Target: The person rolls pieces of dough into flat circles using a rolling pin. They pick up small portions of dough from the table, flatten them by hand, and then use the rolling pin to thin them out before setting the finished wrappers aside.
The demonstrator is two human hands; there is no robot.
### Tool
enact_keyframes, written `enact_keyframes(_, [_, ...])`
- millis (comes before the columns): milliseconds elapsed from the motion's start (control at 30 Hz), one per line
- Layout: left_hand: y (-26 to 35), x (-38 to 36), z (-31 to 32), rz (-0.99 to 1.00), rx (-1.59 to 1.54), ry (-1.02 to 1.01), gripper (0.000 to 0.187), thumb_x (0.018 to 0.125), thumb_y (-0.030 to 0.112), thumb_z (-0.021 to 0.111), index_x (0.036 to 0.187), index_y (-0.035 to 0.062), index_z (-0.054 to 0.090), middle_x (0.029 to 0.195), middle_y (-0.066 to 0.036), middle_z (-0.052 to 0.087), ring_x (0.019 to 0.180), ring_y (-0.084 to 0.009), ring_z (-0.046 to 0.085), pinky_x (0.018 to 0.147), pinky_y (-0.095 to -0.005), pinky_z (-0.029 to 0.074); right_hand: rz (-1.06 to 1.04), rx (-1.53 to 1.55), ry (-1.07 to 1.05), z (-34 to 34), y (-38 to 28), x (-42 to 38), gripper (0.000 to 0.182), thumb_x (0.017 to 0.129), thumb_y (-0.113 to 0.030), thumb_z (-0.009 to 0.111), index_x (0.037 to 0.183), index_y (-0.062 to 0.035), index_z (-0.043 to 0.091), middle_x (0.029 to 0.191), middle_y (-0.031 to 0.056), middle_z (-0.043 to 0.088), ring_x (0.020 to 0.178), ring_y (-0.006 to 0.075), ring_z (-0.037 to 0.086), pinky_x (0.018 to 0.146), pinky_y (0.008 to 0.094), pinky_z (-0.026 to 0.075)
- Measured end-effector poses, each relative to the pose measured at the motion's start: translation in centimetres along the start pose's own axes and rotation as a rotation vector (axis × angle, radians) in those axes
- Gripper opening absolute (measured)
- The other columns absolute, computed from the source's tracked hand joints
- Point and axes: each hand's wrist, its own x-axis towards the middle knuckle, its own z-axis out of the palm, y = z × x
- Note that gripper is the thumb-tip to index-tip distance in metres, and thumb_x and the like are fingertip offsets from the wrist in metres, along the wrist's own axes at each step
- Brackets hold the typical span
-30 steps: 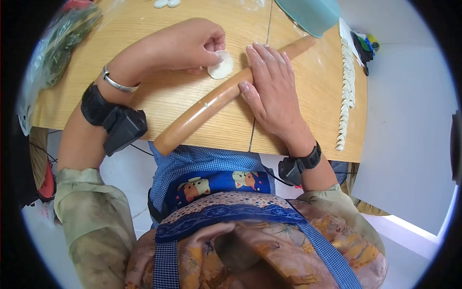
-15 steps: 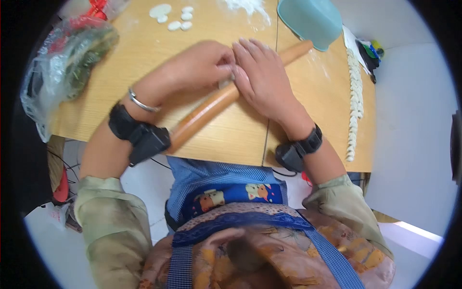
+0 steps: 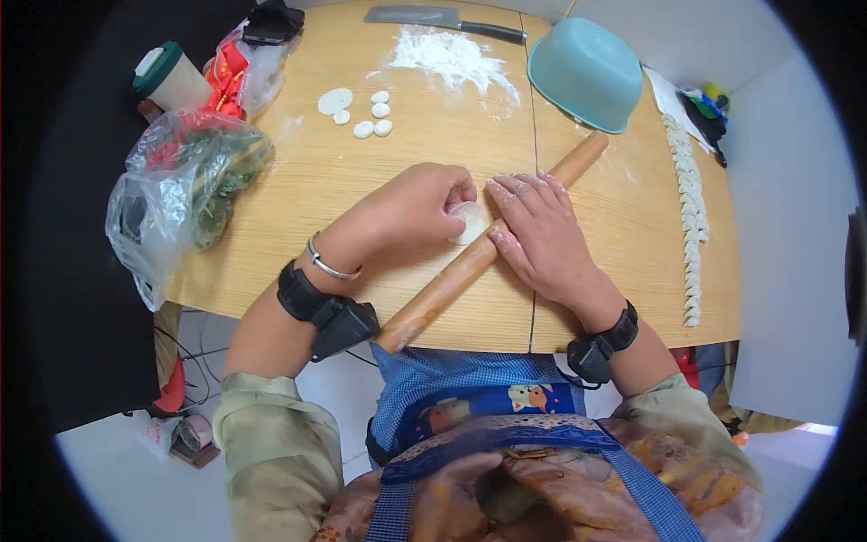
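My left hand pinches the left edge of a small round dough wrapper, which lies beside the rolling pin. My right hand rests over the wooden rolling pin, fingers stretched out and floured, palm side down. The pin lies diagonally, its near end by the table's front edge and its far end close to the teal basin. Up and to the left are a flat dough round and several small dough pieces.
White flour is spread at the back, below a cleaver. An upturned teal basin stands back right. A long row of shaped dough lines the right side. Plastic bags with greens and a lidded cup are left.
The view has shifted, bringing the cleaver and cup into sight. My hands have moved apart slightly, and the dough wrapper beside the pin now shows clearly.
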Motion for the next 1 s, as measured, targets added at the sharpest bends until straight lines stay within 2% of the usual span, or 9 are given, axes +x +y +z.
enact_keyframes(233, [0.2,-0.1,0.2,-0.129,-0.013,-0.048,0.017,0.091,0.013,0.067,0.091,-0.004,0.066,0.071,-0.005,0.064,0.065,-0.0135,0.057,0.062,-0.0319,0.049,0.009,-0.001,-0.007,-0.7,-0.5,-1.0,0.053,0.101,-0.035,0.057,0.139,0.0014,0.056,0.142,0.0196,0.058,0.137,0.036,0.049,0.12,0.0514,0.03])
enact_keyframes(333, [-0.7,0.1,-0.1,-0.077,-0.042,0.006,0.018,0.093,0.015,0.066,0.091,-0.0031,0.066,0.07,-0.003,0.062,0.063,-0.0114,0.057,0.059,-0.0299,0.047,0.003,-0.036,-0.032,-1.0,-0.9,-2.1,0.054,0.101,-0.035,0.058,0.139,0.0024,0.056,0.143,0.0204,0.057,0.137,0.0371,0.049,0.12,0.0518,0.031])
enact_keyframes(433, [-0.4,0.0,-0.5,-0.171,-0.127,-0.069,0.021,0.098,0.017,0.062,0.091,-0.0023,0.066,0.068,-0.002,0.059,0.058,-0.0071,0.056,0.054,-0.0257,0.046,-0.019,-0.093,-0.016,-0.9,-0.9,-2.4,0.054,0.1,-0.035,0.058,0.138,0.0036,0.056,0.144,0.0218,0.056,0.136,0.0391,0.049,0.119,0.0519,0.032])
enact_keyframes(567, [-0.2,0.1,-0.6,-0.189,-0.086,-0.087,0.024,0.101,0.019,0.06,0.091,-0.0019,0.065,0.069,-0.003,0.06,0.056,-0.0084,0.056,0.054,-0.0264,0.047,-0.074,-0.035,0.043,0.2,-0.3,-0.4,0.054,0.1,-0.034,0.057,0.136,0.0058,0.057,0.142,0.0242,0.057,0.135,0.0408,0.051,0.116,0.0517,0.036])
enact_keyframes(633, [-0.3,0.1,-0.7,-0.148,0.002,-0.079,0.029,0.103,0.022,0.057,0.093,-0.0032,0.064,0.071,-0.009,0.062,0.058,-0.0154,0.058,0.057,-0.0308,0.048,-0.084,-0.011,0.067,1.2,0.1,1.5,0.053,0.1,-0.033,0.057,0.135,0.0064,0.057,0.141,0.0252,0.058,0.134,0.0411,0.052,0.115,0.0514,0.037])
enact_keyframes(667, [-0.5,0.1,-0.7,-0.148,0.0,-0.075,0.029,0.103,0.022,0.057,0.093,-0.0032,0.064,0.071,-0.009,0.062,0.058,-0.0154,0.058,0.057,-0.0308,0.048,-0.096,-0.018,0.096,1.8,0.2,2.4,0.051,0.1,-0.032,0.056,0.133,0.0069,0.058,0.139,0.0258,0.06,0.133,0.0412,0.053,0.114,0.0511,0.038])
enact_keyframes(733, [-1.6,0.3,-0.5,0.045,0.138,0.028,0.031,0.104,0.024,0.055,0.096,-0.0046,0.063,0.074,-0.015,0.062,0.063,-0.0235,0.06,0.062,-0.0361,0.049,-0.112,-0.025,0.124,2.8,0.6,4.2,0.05,0.099,-0.03,0.056,0.132,0.0073,0.058,0.138,0.0264,0.061,0.133,0.0413,0.053,0.113,0.0509,0.039])
enact_keyframes(833, [-2.7,0.6,-0.8,0.115,0.152,0.109,0.033,0.103,0.024,0.052,0.096,-0.0057,0.063,0.076,-0.018,0.062,0.067,-0.029,0.06,0.066,-0.0395,0.049,-0.155,-0.042,0.189,3.6,0.9,6.0,0.047,0.098,-0.028,0.056,0.13,0.0073,0.06,0.136,0.0268,0.062,0.132,0.0415,0.055,0.112,0.0505,0.04])
enact_keyframes(1000, [-2.2,0.4,-0.7,0.076,0.093,0.065,0.023,0.097,0.018,0.06,0.093,-0.0041,0.063,0.075,-0.014,0.063,0.068,-0.0219,0.06,0.067,-0.0354,0.049,-0.137,-0.022,0.118,2.6,0.6,4.7,0.052,0.099,-0.03,0.056,0.135,0.0072,0.056,0.14,0.026,0.059,0.134,0.0419,0.051,0.115,0.0526,0.037])
